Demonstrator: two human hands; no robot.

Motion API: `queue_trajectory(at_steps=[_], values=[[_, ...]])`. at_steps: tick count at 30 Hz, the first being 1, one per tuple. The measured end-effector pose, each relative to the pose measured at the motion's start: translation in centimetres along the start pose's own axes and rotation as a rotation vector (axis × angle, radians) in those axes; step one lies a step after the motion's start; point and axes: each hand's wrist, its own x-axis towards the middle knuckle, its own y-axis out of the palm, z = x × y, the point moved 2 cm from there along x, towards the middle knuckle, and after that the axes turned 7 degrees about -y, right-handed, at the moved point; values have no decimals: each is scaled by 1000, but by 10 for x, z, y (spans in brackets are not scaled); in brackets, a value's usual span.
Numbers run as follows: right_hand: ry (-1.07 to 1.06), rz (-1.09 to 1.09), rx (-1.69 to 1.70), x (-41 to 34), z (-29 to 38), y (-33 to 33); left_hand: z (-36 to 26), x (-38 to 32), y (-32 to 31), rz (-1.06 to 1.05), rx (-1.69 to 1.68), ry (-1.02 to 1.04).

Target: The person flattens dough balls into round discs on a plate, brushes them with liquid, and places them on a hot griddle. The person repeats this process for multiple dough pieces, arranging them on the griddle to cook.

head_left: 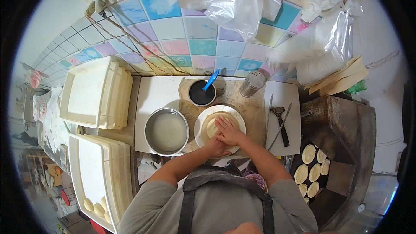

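Note:
On a white plate [239,115] lies a round, pale piece of dough [212,129] with a wider pale disc around it. My right hand [228,131] rests flat on the dough with its fingers stretched out. Under its heel is my left hand [217,147], at the near edge of the plate; its fingers are partly hidden by the right hand. A metal pot [166,131] of cloudy, pale liquid stands left of the plate. Behind the plate, a blue-handled brush [212,79] leans in a small round pot [197,95] with dark contents.
A metal shaker [252,84] stands at the back right. Thin metal rods and a black-handled tool [283,133] lie right of the plate. Stacked plastic trays [86,92] flank the left side; a lower one holds dough pieces [98,208]. At right, flat dough rounds [314,172] lie on a dark griddle.

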Motion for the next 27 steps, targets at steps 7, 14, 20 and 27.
queue_trajectory(at_steps=[7,14,20,27], values=[[142,-115,-182,-4,21,-4,37,-23,11,-216,-39,-343],[-48,-211,-127,16,56,-29,51,-39,4,-445,-1824,-639],[197,-505,-246,15,52,-24,57,-51,-12,-368,-1742,-634],[95,-244,-74,6,61,-18,64,-48,-9,-444,-1901,-677]])
